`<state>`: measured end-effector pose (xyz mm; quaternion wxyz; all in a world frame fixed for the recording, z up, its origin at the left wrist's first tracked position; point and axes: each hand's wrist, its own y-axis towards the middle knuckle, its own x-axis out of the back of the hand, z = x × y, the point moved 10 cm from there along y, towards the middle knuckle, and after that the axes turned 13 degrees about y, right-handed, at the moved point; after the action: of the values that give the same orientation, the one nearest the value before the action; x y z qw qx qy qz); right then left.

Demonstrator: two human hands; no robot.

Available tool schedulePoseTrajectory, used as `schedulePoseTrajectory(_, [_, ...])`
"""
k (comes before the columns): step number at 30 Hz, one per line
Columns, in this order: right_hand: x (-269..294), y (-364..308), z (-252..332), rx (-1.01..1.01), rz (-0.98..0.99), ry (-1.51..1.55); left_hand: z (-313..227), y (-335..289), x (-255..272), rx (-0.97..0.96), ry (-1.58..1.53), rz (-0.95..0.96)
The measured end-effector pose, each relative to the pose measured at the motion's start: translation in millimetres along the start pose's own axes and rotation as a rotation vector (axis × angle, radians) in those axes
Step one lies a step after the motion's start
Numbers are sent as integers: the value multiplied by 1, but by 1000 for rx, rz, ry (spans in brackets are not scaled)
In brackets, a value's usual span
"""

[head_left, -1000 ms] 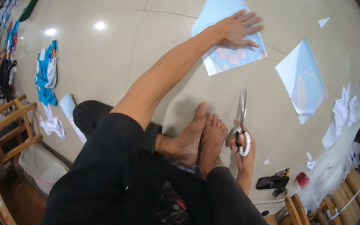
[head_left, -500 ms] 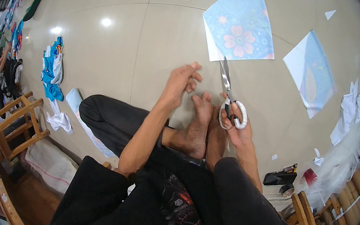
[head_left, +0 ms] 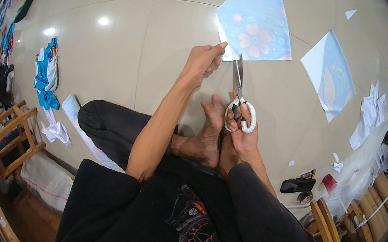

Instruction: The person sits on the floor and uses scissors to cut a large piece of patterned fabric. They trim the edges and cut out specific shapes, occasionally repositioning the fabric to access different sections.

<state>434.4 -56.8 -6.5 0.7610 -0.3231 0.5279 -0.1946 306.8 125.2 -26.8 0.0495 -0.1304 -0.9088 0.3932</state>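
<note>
A light blue fabric piece [head_left: 261, 19] with a pink flower print lies on the floor ahead of me. My left hand [head_left: 202, 62] pinches its near left edge, where a white border shows. The scissors [head_left: 239, 80], with white-wrapped handles, are in my right hand [head_left: 245, 136], fingers through the loops. Their blades stand slightly apart, pointing away from me, with the tips at the fabric's near edge. Another blue printed piece [head_left: 334, 78], partly white, lies to the right, apart from both hands.
My bare feet [head_left: 210, 140] are just below the scissors. White scraps [head_left: 371, 117] and clear plastic [head_left: 370, 159] lie at the right, near a black phone-like object [head_left: 297, 185]. Blue and white cloth [head_left: 47, 72] and a wooden stool [head_left: 10, 138] are at left.
My left hand has moved forward and its fingers have closed on the fabric's edge. The scissors have come up to the near edge with their blades parted.
</note>
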Motion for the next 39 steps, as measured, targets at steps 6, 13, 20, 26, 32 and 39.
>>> schedulePoseTrajectory(6, [-1, 2, 2, -9, 30, 5, 23, -15, -11, 59, 42, 26])
schedulePoseTrajectory(13, [-6, 4, 5, -18, 64, 18, 32, -11, -22, 64, -415, 82])
schedulePoseTrajectory(20, [-11, 3, 6, -31, 96, 36, 11, -13, -7, 39, -133, -82])
schedulePoseTrajectory(26, [-13, 6, 2, -51, 107, 31, 17, -16, -22, 100, 3, 31])
schedulePoseTrajectory(32, [-15, 3, 3, -41, 90, 24, 14, -7, -17, 9, -295, -64])
schedulePoseTrajectory(39, [-12, 2, 1, -42, 91, 39, 0, 1, -17, -70, -27, -68])
